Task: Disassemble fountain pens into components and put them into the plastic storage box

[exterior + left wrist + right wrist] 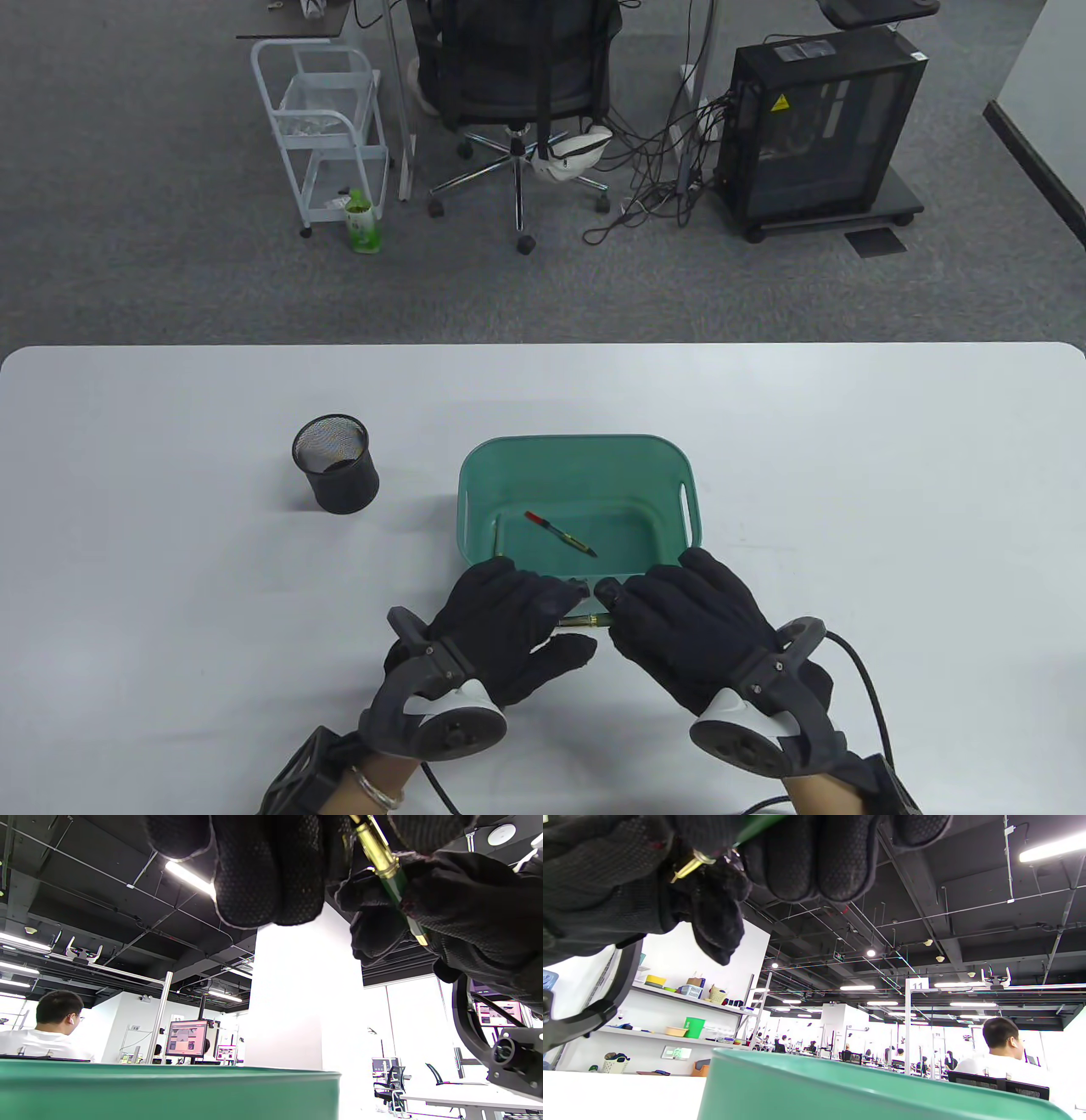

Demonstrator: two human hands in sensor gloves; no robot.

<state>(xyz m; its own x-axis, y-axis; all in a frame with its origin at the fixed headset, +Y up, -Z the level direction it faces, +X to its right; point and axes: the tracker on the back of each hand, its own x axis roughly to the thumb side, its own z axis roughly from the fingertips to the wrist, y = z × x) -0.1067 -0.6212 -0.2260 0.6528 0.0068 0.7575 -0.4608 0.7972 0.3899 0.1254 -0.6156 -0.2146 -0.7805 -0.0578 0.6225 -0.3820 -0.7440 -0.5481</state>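
Table view looks down from above, hands at bottom edge. Both wrist views sit low beneath the fingers, tilted up toward ceiling, very close; all share the green box (580, 475) rim.

On my table (170, 594) the storage box (475, 484) sits near the middle, with the mesh pen cup (336, 464) standing apart to its left. Inside the box I see one pen part (560, 534) lying slantwise on the floor and another thin piece (498, 535) along the left wall. Just before the box's near rim, my left hand (501, 632) and right hand (687, 632) meet, each with a grip on one end of a pen (585, 621) held crosswise between them, above the table. Behind the table, on the floor, stand a wire cart (322, 127), an office chair (517, 85) and a computer tower (819, 127), left to right.
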